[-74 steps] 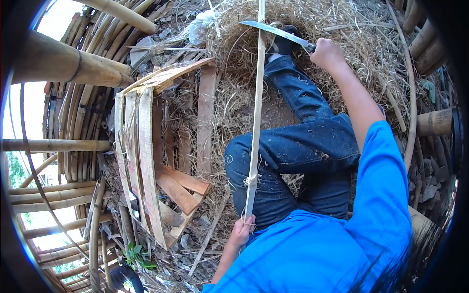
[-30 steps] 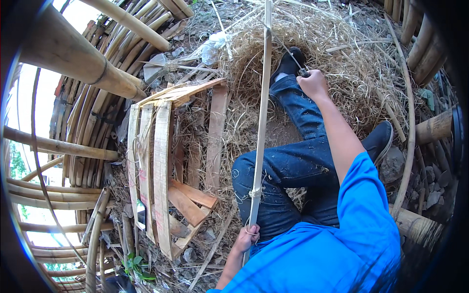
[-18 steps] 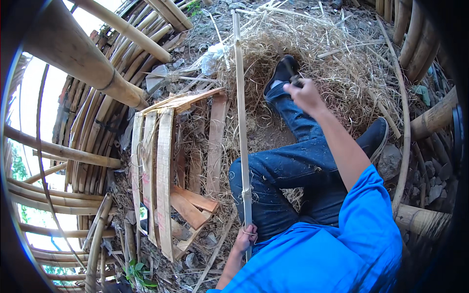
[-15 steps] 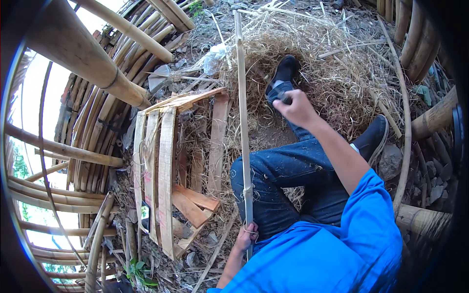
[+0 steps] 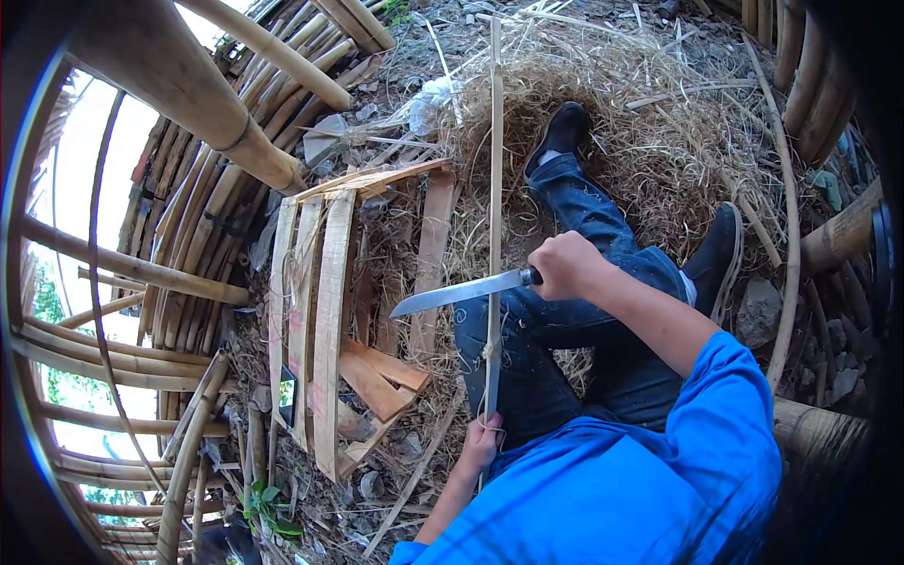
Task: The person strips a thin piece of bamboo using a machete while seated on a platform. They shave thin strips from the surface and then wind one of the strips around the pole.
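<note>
The knife has come nearer the knee, pointing left across the strip (which runs lengthwise away); right hand has a closed grip on the handle, left hand on the strip.

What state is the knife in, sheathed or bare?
Bare: the knife in the right hand shows exposed metal, with no sheath over it.

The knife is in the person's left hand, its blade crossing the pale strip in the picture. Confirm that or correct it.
Wrong hand: the head view shows the knife in the right hand, not the left hand. The blade does cross the pale strip in the picture.
</note>
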Action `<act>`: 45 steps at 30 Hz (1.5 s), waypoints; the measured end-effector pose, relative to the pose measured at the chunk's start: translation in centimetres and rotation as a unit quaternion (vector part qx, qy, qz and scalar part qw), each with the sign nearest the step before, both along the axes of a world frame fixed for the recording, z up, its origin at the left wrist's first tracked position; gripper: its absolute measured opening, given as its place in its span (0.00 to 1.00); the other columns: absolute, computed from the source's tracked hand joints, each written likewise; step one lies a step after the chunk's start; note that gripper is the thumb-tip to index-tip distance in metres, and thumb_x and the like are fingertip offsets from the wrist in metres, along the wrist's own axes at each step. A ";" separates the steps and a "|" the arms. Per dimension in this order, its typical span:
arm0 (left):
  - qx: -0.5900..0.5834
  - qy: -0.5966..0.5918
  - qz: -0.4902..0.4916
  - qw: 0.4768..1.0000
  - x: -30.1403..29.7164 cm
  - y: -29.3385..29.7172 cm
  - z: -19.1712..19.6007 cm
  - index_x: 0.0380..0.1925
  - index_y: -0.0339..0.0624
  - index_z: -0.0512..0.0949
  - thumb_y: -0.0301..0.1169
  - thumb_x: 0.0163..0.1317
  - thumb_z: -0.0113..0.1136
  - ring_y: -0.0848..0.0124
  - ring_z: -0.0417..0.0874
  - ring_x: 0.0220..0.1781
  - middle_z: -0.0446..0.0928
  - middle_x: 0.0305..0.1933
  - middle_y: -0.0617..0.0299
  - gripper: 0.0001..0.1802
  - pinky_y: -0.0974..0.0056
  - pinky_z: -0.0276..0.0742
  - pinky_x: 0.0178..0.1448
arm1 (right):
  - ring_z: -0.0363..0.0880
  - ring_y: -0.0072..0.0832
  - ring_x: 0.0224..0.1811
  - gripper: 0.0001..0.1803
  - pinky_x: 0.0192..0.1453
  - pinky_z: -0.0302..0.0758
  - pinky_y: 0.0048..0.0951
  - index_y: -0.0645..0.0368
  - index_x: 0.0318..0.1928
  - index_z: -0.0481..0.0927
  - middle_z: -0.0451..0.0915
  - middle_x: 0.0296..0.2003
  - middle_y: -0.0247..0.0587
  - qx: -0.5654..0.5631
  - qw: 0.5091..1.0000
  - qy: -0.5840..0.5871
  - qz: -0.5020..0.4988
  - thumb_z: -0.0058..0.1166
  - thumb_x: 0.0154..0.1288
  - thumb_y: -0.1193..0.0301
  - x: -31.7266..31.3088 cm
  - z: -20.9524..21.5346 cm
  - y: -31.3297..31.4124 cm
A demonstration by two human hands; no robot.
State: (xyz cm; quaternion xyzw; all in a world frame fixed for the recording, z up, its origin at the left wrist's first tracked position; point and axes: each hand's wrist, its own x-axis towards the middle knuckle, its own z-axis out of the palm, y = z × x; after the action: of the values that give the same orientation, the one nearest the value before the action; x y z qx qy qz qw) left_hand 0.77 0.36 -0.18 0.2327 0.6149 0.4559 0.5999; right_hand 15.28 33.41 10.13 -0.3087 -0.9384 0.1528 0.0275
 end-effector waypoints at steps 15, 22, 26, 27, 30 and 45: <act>-0.017 0.199 0.024 0.980 2.7 1.3 2.6 0.21 0.45 0.66 0.37 0.72 0.44 0.83 0.59 0.16 0.60 0.15 0.73 0.18 0.72 0.53 0.20 | 0.84 0.42 0.32 0.10 0.39 0.80 0.37 0.59 0.23 0.83 0.83 0.27 0.50 0.037 0.997 -0.021 -0.061 0.57 0.40 0.66 -1.0 -1.6 2.2; -0.027 0.329 -0.019 0.944 3.0 1.5 3.7 0.30 0.35 0.72 0.38 0.71 0.44 0.56 0.76 0.19 0.71 0.16 0.49 0.17 0.57 0.67 0.25 | 0.84 0.45 0.37 0.12 0.46 0.80 0.39 0.62 0.30 0.83 0.83 0.31 0.53 0.074 0.956 -0.001 -0.283 0.55 0.45 0.67 -1.1 -2.0 6.7; -0.022 0.311 -0.003 0.950 2.8 1.5 4.0 0.29 0.37 0.71 0.39 0.70 0.46 0.74 0.68 0.19 0.66 0.15 0.62 0.17 0.64 0.63 0.24 | 0.85 0.45 0.36 0.11 0.43 0.81 0.40 0.60 0.30 0.84 0.83 0.31 0.54 0.123 0.966 -0.034 -0.226 0.54 0.46 0.68 -0.1 0.9 9.8; -0.042 0.296 -0.015 0.954 2.6 2.1 4.5 0.29 0.37 0.71 0.39 0.70 0.46 0.74 0.68 0.21 0.66 0.16 0.61 0.17 0.63 0.64 0.25 | 0.84 0.46 0.35 0.10 0.42 0.81 0.40 0.60 0.27 0.84 0.83 0.30 0.54 0.120 0.969 -0.036 -0.213 0.54 0.46 0.68 -0.3 1.0 10.6; 0.008 0.313 0.007 0.950 2.5 1.4 3.8 0.27 0.37 0.70 0.45 0.71 0.44 0.75 0.67 0.21 0.65 0.17 0.64 0.22 0.65 0.62 0.25 | 0.84 0.46 0.34 0.10 0.42 0.81 0.40 0.60 0.27 0.85 0.83 0.29 0.54 0.137 0.969 -0.045 -0.203 0.55 0.46 0.68 -1.2 0.4 10.2; -0.046 0.215 -0.002 0.975 0.3 -7.4 2.0 0.26 0.34 0.71 0.49 0.71 0.44 0.76 0.65 0.22 0.64 0.16 0.62 0.27 0.64 0.63 0.26 | 0.83 0.46 0.41 0.21 0.45 0.78 0.43 0.67 0.40 0.80 0.82 0.35 0.60 0.167 0.858 -0.003 -0.486 0.52 0.55 0.60 15.1 9.2 19.9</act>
State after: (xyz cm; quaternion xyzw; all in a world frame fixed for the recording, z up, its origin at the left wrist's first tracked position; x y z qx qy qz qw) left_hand 1.11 -7.00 1.79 0.2987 0.7496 0.3650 0.4644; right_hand 30.39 53.33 19.29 -0.7166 -0.6808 -0.0398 0.1461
